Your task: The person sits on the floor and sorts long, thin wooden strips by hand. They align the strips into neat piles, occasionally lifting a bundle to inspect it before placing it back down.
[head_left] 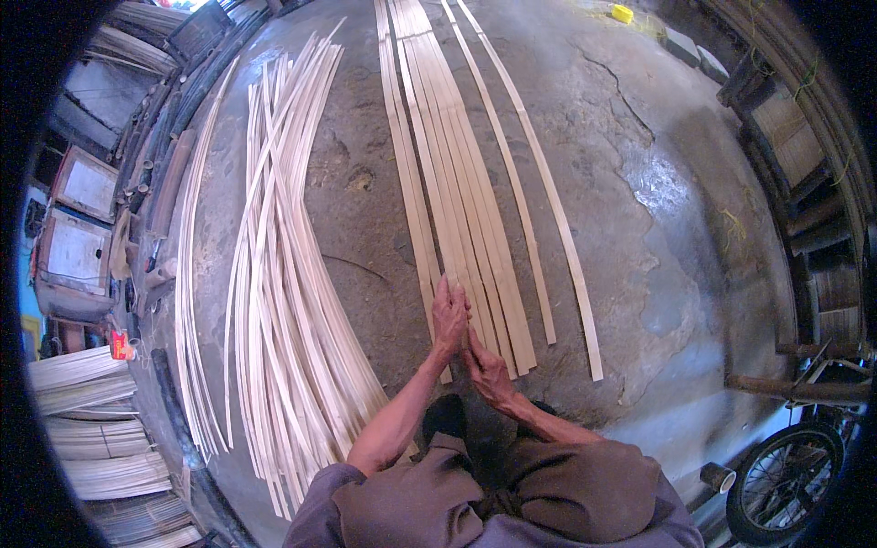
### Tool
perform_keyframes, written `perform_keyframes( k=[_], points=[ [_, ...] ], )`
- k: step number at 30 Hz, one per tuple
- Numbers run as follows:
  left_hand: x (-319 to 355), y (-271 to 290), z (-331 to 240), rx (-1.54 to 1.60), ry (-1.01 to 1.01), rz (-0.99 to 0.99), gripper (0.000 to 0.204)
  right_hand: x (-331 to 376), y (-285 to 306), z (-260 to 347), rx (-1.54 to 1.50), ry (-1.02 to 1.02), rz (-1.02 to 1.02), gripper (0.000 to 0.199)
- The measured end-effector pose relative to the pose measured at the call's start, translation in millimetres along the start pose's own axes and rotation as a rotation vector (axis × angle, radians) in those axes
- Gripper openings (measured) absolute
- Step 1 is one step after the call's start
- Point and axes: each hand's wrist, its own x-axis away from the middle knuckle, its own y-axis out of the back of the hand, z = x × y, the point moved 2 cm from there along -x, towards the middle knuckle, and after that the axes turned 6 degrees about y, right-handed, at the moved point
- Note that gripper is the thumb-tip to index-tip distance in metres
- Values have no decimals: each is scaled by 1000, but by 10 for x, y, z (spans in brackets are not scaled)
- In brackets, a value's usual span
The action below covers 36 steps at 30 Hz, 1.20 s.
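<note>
Several long, flat, pale bamboo strips point(457, 164) lie side by side on the floor, running away from me. At their near end my left hand point(449, 318) closes round the edge of a strip, fingers pressed together and pointing away. Just behind it and to the right, my right hand point(489, 370) is curled at the same strip's near end, its thumb and fingers together. The hands almost touch and partly hide that end. A separate narrow strip point(409, 173) lies left of the row, passing beneath my left hand.
Two loose strips point(557, 201) lie apart on the right. To the left is a crossed pile of thin strips point(279, 247), with a slimmer bunch point(192, 274) beyond it. Bundled strips point(105, 457) are stacked at far left. A spoked wheel point(786, 484) stands at lower right on the cracked concrete floor point(612, 210).
</note>
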Motion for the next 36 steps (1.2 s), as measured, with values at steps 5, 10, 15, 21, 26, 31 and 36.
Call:
perform_keyframes(
  k=[5,10,15,21,26,31,36],
  points=[
    [-271,124,158,22,13,3,34,-263,-2,90,49,-198,195,55],
    [-204,54,-50,-137,-90,-64,35,-399,19,-84,17,-124,98,54],
    [-369,253,388,-384,-296,-143,38,-605,-33,-216,-18,-60,118,54],
    [-238,441,384,-674,-437,-298,44,-587,-108,-428,121,69,104,58],
    [-223,529,461,-867,-377,-382,50,-579,-156,-533,239,161,115,58],
    [-234,511,388,-919,-333,-351,50,-589,-71,-340,280,-1,200,60],
    [-322,606,464,-784,-337,-301,42,-536,-87,-275,137,108,25,61]
  ],
)
